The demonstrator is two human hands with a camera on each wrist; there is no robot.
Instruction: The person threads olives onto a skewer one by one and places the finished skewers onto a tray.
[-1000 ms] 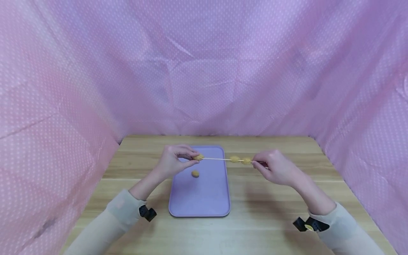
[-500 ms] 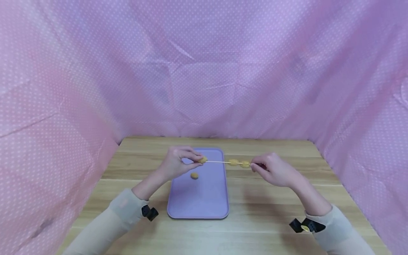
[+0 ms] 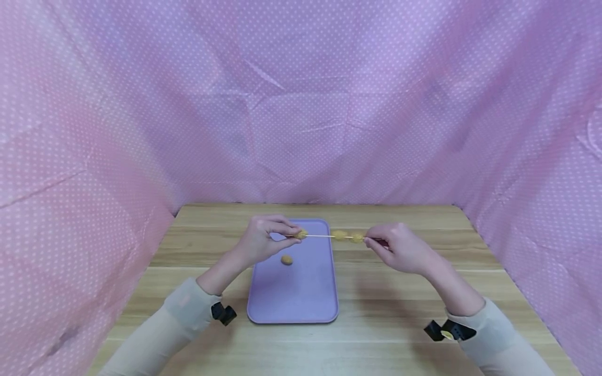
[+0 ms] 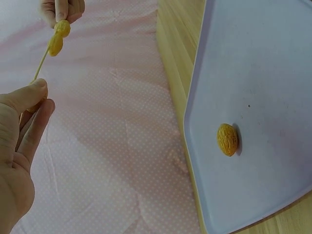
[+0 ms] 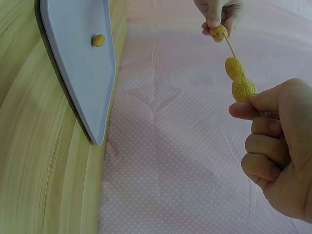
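Note:
My left hand (image 3: 265, 239) pinches a wrinkled yellow date-like fruit (image 3: 302, 234) between thumb and fingers. A thin wooden skewer (image 3: 320, 236) runs from that fruit toward the right; in the left wrist view a short bit of stick also shows behind the left fingers. Two more such fruits (image 5: 235, 68) (image 5: 243, 89) sit close together on the skewer near my right hand (image 3: 400, 248). The right thumb and index finger pinch the skewer's end just past them, hiding that end. One loose fruit (image 4: 227, 139) lies on the purple tray (image 3: 301, 303) below the hands.
The tray rests on a wooden table (image 3: 390, 334). Pink dotted cloth (image 3: 301, 130) hangs at the back and both sides. Black wrist cameras (image 3: 223, 313) sit on both cuffs.
My right hand has moved left and my left hand slightly right. The stretch of bare skewer between the left fruit and the other two has grown shorter. The loose fruit stays on the tray.

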